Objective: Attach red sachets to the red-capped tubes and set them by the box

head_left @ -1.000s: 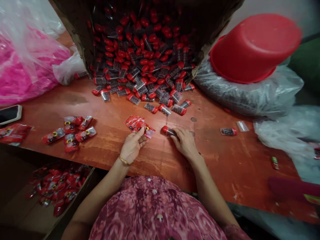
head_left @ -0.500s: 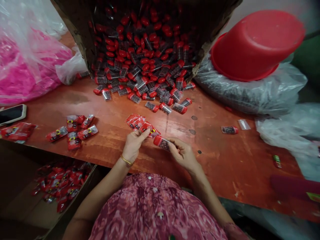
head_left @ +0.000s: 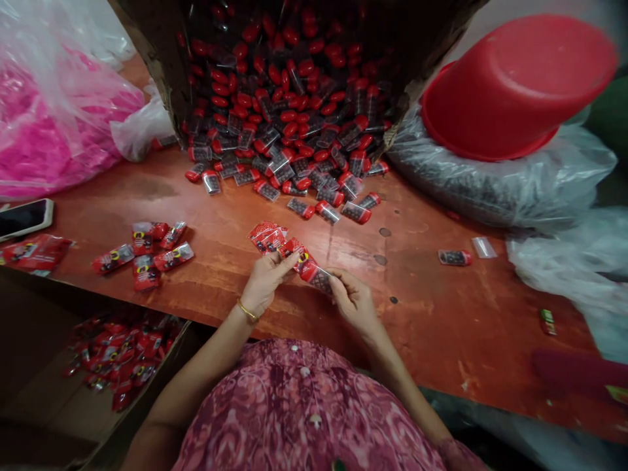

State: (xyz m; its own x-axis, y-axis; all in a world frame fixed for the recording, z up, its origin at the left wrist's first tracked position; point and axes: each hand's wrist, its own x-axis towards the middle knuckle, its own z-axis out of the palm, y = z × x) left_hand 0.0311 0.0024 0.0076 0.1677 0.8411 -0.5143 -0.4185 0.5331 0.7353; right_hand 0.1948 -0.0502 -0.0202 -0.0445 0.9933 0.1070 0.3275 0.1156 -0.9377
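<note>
My left hand (head_left: 262,284) is closed on a fanned bunch of red printed sleeves (head_left: 275,239), thumb on top. My right hand (head_left: 354,299) pinches a small clear red-capped case (head_left: 316,276) and holds its red end against the open sleeve at my left fingertips. Both hands hover just above the near edge of the reddish wooden table (head_left: 441,314). Beyond them a heap of the same red-capped cases (head_left: 294,131) spills from a tipped cardboard box (head_left: 147,72).
Several sleeved cases (head_left: 147,252) lie at left, more in a carton (head_left: 118,360) below the table edge. A phone (head_left: 24,218) lies far left by a pink bag (head_left: 53,131). A red basin (head_left: 510,85) rests on plastic bags at right; one loose case (head_left: 454,258) lies nearby.
My right hand lifted a case off the table and brought it left to the sleeves in my left hand; the two hands now meet.
</note>
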